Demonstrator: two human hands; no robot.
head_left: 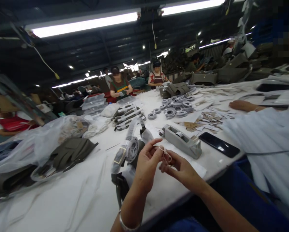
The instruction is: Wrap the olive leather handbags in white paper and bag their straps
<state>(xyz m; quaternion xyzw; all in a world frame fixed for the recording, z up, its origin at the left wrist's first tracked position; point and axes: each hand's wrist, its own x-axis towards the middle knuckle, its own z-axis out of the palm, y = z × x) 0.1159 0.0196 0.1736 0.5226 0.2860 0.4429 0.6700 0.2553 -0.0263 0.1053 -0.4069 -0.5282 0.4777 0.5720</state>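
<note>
Near the table's front edge, my left hand (146,164) and my right hand (179,167) are close together, fingers curled. Between their fingertips runs a thin white string (165,151) with small loops, pinched by both hands. Just left of my left hand stands a wrapped strap bundle (132,149), a coiled strap in clear film with a gold-edged buckle (120,156); dark parts lie beneath it, partly hidden by my wrist. Behind my right hand a grey tape dispenser (181,140) sits on the table.
A black phone (219,144) lies right of the dispenser. Coiled straps (175,106), paper tags (209,119) and wrapped strap bundles (128,116) spread behind. Dark bags in plastic (69,153) lie left. A co-worker's hand (244,105) rests at right; two people work across the table.
</note>
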